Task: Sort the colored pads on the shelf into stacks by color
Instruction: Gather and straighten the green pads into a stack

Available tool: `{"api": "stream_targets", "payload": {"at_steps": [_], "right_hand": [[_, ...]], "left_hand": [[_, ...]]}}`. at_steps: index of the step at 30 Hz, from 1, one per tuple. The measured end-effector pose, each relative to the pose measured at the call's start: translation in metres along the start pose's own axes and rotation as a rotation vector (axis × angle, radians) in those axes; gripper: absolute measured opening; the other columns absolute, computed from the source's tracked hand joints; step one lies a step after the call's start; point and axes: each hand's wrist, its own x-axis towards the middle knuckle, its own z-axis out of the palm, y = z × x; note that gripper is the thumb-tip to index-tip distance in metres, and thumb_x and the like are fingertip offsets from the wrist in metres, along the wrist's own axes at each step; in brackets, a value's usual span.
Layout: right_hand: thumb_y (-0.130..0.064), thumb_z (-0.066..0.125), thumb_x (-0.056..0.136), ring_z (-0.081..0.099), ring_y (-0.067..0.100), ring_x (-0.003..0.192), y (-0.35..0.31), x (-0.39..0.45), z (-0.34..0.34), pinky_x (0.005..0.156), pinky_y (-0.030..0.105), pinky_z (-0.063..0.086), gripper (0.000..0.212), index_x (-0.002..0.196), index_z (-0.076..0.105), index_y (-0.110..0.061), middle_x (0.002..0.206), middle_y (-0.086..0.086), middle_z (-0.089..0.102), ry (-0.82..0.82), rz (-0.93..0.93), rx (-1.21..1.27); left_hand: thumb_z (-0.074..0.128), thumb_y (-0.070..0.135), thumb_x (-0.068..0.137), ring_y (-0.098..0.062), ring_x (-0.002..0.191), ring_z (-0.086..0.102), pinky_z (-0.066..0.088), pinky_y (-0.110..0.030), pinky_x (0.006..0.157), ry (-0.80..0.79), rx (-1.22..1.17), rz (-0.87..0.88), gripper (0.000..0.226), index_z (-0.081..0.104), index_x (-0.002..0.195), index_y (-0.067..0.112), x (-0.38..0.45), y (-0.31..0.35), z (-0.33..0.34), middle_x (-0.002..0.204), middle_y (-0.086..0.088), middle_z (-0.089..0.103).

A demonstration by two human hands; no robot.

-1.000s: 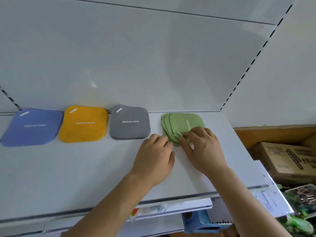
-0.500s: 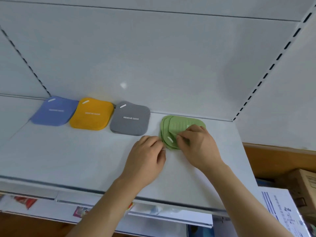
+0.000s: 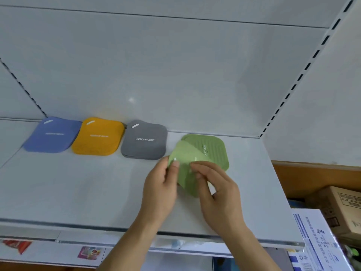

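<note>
Along the back of the white shelf (image 3: 78, 192) lie a blue pad stack (image 3: 51, 134), an orange pad stack (image 3: 97, 136) and a grey pad stack (image 3: 144, 140) marked "REMOVE ODOR". To their right lies a green ribbed pad (image 3: 212, 148) flat on the shelf. A second green pad (image 3: 185, 163) is lifted and bent in front of it. My left hand (image 3: 160, 190) pinches its left edge with thumb and fingers. My right hand (image 3: 216, 194) grips its right side, and the pad's lower part is hidden behind both hands.
The shelf's back wall and the right side panel with slotted uprights (image 3: 304, 69) close in the space. A cardboard box (image 3: 343, 208) and a printed white carton (image 3: 316, 241) sit low at the right. Coloured packets (image 3: 89, 252) lie on the shelf below.
Both hands have lifted one green pad off the green stack and bent it, where earlier they rested at the stack's front edge. The camera has tilted and moved left.
</note>
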Motion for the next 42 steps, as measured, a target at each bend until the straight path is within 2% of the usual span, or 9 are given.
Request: {"api": "stream_targets", "payload": {"at_steps": [5, 8, 11, 15, 19, 22, 28, 36, 42], "right_hand": [[-0.022, 0.070, 0.094, 0.062, 0.021, 0.116, 0.039, 0.022, -0.011, 0.097, 0.040, 0.056, 0.027, 0.119, 0.075, -0.018, 0.126, -0.007, 0.068, -0.066, 0.027, -0.366], [-0.040, 0.073, 0.087, 0.061, 0.026, 0.116, 0.053, 0.032, -0.008, 0.096, 0.043, 0.055, 0.038, 0.118, 0.075, -0.018, 0.125, -0.003, 0.067, -0.233, -0.076, -0.505], [-0.037, 0.075, 0.089, 0.063, 0.025, 0.109, 0.058, 0.036, -0.007, 0.092, 0.043, 0.056, 0.027, 0.111, 0.079, -0.022, 0.120, -0.004, 0.070, -0.214, -0.099, -0.525], [-0.034, 0.076, 0.092, 0.058, 0.015, 0.114, 0.057, 0.037, -0.010, 0.098, 0.034, 0.053, 0.014, 0.105, 0.081, -0.034, 0.121, -0.014, 0.068, -0.198, 0.028, -0.382], [-0.047, 0.075, 0.089, 0.055, 0.015, 0.113, 0.052, 0.044, -0.006, 0.097, 0.031, 0.049, 0.019, 0.100, 0.080, -0.032, 0.118, -0.015, 0.067, -0.227, 0.128, -0.393], [-0.051, 0.075, 0.085, 0.057, 0.022, 0.103, 0.054, 0.044, 0.003, 0.088, 0.033, 0.052, 0.025, 0.097, 0.079, -0.029, 0.110, -0.010, 0.068, -0.184, 0.055, -0.483], [-0.024, 0.066, 0.099, 0.060, 0.026, 0.086, 0.060, 0.044, 0.001, 0.078, 0.033, 0.049, 0.022, 0.078, 0.071, -0.018, 0.087, -0.005, 0.069, -0.074, 0.089, -0.397], [-0.018, 0.060, 0.102, 0.050, 0.012, 0.070, -0.004, 0.043, -0.011, 0.063, 0.027, 0.036, 0.023, 0.079, 0.061, -0.013, 0.081, -0.004, 0.061, 0.284, 0.161, -0.296], [-0.032, 0.055, 0.103, 0.062, 0.008, 0.078, -0.066, 0.014, 0.038, 0.066, 0.024, 0.050, 0.024, 0.087, 0.065, -0.016, 0.095, -0.009, 0.066, 0.116, -0.007, -0.040]], "left_hand": [[0.064, 0.030, 0.100, -0.009, 0.061, 0.049, 0.041, -0.032, 0.061, 0.117, 0.082, -0.030, 0.025, 0.066, 0.082, 0.014, 0.021, -0.012, -0.042, 0.068, -0.003, 0.062], [0.070, 0.033, 0.097, -0.015, 0.065, 0.057, 0.048, -0.035, 0.065, 0.096, 0.225, -0.057, 0.025, 0.069, 0.079, 0.017, 0.031, -0.021, -0.064, 0.067, 0.002, 0.065], [0.073, 0.030, 0.096, -0.004, 0.076, 0.069, 0.054, -0.030, 0.070, -0.005, 0.290, -0.069, 0.007, 0.079, 0.094, 0.026, 0.033, -0.024, -0.073, 0.077, 0.016, 0.075], [0.076, 0.022, 0.093, 0.011, 0.098, 0.066, 0.051, -0.012, 0.084, -0.004, 0.338, -0.014, 0.029, 0.076, 0.118, 0.036, 0.025, -0.021, -0.071, 0.102, 0.027, 0.074], [0.080, 0.027, 0.089, 0.005, 0.093, 0.068, 0.053, -0.019, 0.080, 0.073, 0.262, -0.058, 0.032, 0.066, 0.116, 0.038, 0.022, -0.017, -0.067, 0.099, 0.023, 0.075], [0.079, 0.031, 0.091, -0.009, 0.083, 0.073, 0.060, -0.042, 0.078, 0.081, 0.145, -0.111, 0.012, 0.071, 0.099, 0.030, 0.021, -0.016, -0.063, 0.086, 0.012, 0.078], [0.067, 0.040, 0.088, -0.029, 0.096, 0.074, 0.060, -0.063, 0.088, 0.060, -0.167, -0.217, 0.013, 0.069, 0.098, 0.032, 0.019, -0.006, -0.060, 0.097, 0.002, 0.077], [0.056, 0.017, 0.106, -0.024, 0.112, 0.072, 0.061, -0.044, 0.090, 0.041, -0.319, -0.230, 0.028, 0.074, 0.115, 0.037, 0.014, 0.008, -0.055, 0.113, 0.004, 0.078], [0.044, 0.011, 0.108, -0.021, 0.117, 0.072, 0.054, -0.043, 0.103, -0.108, -0.481, -0.235, 0.039, 0.073, 0.122, 0.033, -0.001, 0.035, -0.035, 0.120, -0.002, 0.078]]}}
